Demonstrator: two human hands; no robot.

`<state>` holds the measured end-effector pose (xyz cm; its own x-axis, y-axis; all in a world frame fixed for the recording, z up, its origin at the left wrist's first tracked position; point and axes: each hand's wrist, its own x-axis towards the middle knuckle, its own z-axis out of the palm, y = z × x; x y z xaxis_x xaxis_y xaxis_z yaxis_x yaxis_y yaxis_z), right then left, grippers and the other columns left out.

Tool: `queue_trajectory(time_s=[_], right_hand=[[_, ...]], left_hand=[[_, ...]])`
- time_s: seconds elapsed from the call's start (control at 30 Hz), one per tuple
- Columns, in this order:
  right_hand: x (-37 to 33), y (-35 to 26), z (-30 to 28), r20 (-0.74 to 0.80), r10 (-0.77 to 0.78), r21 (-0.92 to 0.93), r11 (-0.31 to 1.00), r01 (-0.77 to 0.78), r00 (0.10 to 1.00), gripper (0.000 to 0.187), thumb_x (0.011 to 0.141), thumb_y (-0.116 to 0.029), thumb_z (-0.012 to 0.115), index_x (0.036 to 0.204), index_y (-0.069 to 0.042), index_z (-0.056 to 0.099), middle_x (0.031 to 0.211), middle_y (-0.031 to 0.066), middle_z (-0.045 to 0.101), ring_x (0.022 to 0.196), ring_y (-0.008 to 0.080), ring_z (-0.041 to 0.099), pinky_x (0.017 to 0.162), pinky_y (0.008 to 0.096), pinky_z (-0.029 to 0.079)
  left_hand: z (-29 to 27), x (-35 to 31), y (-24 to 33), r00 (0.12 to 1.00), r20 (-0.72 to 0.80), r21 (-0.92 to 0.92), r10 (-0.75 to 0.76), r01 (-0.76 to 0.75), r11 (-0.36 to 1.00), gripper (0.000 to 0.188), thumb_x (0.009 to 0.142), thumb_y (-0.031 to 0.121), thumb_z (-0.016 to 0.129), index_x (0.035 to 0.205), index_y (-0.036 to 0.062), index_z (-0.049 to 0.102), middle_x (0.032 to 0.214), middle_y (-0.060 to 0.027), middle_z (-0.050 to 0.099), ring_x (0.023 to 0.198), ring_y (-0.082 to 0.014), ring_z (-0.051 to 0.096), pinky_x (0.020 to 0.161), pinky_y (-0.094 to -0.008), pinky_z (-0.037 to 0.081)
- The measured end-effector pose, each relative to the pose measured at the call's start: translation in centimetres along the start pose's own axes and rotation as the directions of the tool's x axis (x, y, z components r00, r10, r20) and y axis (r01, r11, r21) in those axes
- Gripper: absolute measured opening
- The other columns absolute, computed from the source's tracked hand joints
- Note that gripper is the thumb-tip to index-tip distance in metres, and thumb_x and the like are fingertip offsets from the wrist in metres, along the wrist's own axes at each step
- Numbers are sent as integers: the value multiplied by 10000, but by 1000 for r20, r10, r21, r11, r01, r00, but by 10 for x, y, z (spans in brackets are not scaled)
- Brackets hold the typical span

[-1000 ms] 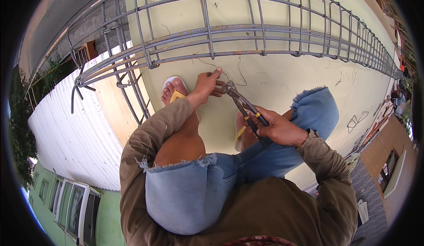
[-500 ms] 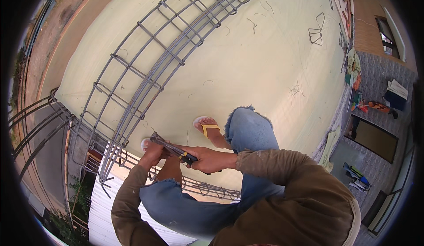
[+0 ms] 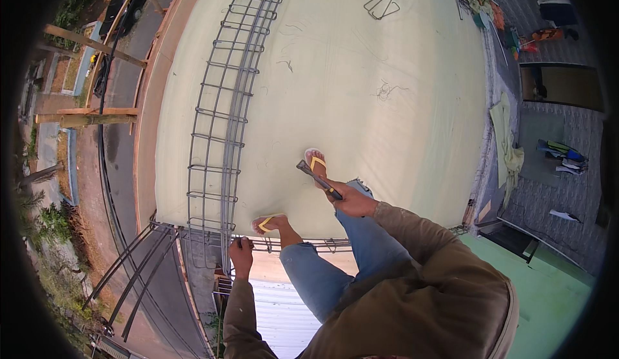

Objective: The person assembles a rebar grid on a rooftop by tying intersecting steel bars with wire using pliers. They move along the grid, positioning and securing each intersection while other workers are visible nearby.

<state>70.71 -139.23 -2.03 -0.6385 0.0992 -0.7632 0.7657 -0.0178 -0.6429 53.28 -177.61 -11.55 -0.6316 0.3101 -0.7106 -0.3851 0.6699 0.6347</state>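
Note:
My right hand (image 3: 352, 199) is closed round the black-and-yellow handles of a pair of pincers (image 3: 315, 174). The metal jaws point up and left, above my right foot. Beside the near end of a long rebar cage (image 3: 216, 133), my left hand (image 3: 241, 256) is closed, its fingertips at a dark bit of metal. What it grips is too small to make out. The cage, made of long bars with square stirrups, lies on a pale sheet (image 3: 335, 94). Another stretch of rebar (image 3: 316, 245) runs crosswise past my feet along the sheet's near edge.
Thick bars (image 3: 132, 272) jut out at the left corner, beyond which a road (image 3: 119, 101) lies below. Bent stirrups (image 3: 382, 5) and wire scraps (image 3: 389, 90) lie on the sheet. White corrugated roofing (image 3: 284, 310) shows below. A grey wall (image 3: 554, 127) stands at the right.
My hands have separated: the left has gone to the cage's near end, while the right has drawn the pincers away to the right. My view has turned, and the cage appears straighter.

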Motion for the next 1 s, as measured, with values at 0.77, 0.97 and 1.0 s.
queue_trajectory(time_s=[0.77, 0.97, 1.0], right_hand=[[-176, 212, -370, -422, 576, 72, 791, -607, 700, 631, 869, -88, 454, 1497, -121, 399, 1394, 230, 544, 1320, 356, 508, 1096, 419, 415], [-82, 95, -455, -371, 325, -141, 906, -399, 870, 623, 864, -60, 464, 1480, -139, 420, 1355, 245, 562, 1285, 388, 521, 1063, 439, 439], [-68, 90, -469, -412, 283, -168, 911, -378, 866, 621, 845, -44, 471, 1458, -139, 447, 1235, 240, 600, 1160, 374, 563, 975, 433, 461]], left_hand=[[148, 71, 384, 951, -194, 386, 242, -153, 910, 251, 959, 189, 532, 943, -17, 675, 779, -182, 703, 700, -330, 701, 652, -433, 536], [171, 166, 400, 982, -177, 524, 64, 40, 851, 315, 947, 252, 538, 1052, 6, 705, 987, -241, 709, 959, -408, 682, 847, -479, 529], [175, 182, 398, 985, -170, 586, 17, 87, 805, 327, 938, 260, 545, 1073, 10, 706, 1028, -247, 706, 1009, -410, 675, 887, -482, 524]])
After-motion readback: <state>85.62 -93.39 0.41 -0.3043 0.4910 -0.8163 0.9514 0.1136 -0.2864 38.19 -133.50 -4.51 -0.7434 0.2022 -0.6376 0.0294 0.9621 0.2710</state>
